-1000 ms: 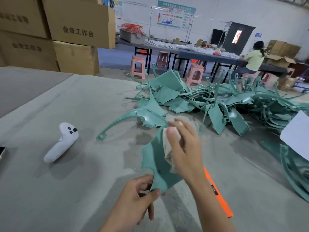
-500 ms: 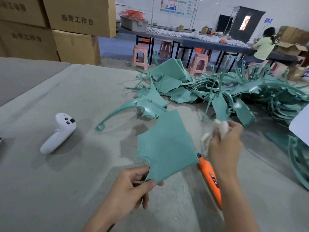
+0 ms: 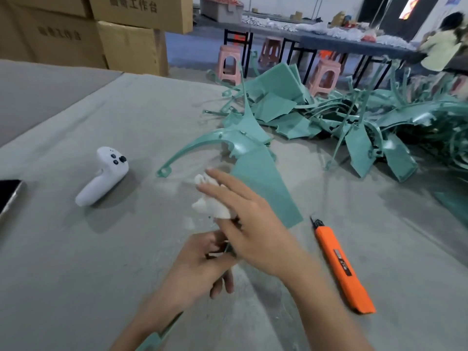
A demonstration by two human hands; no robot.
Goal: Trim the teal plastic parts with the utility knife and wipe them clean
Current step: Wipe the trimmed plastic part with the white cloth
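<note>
Teal plastic part (image 3: 266,183), a flat wedge-shaped panel, is held up off the grey felt-covered table (image 3: 76,274) at centre of view. Its broad face is tilted toward the camera, and its far end overlaps in view a curved teal arm piece (image 3: 197,145) lying on the table.

Left hand (image 3: 200,264) grips the near end, fingers curled round the edge. Judged purpose: to steady the part and present its face.

Right hand (image 3: 253,229) reaches across the panel's left side, with a crumpled white cloth (image 3: 210,203) under nearly straight fingers. The thumb is hidden and the frame is blurred here, so I cannot tell whether the cloth is pinched or only pressed.

Step judged: wiping.

Orange utility knife (image 3: 342,264) lies on the table just right of the right forearm, blade tip out and pointing away. It is probably parked there to stay within reach for the next piece.

Heap of teal plastic parts (image 3: 354,117) sits beyond, toward the far right. Likely the stock waiting to be worked.
</note>
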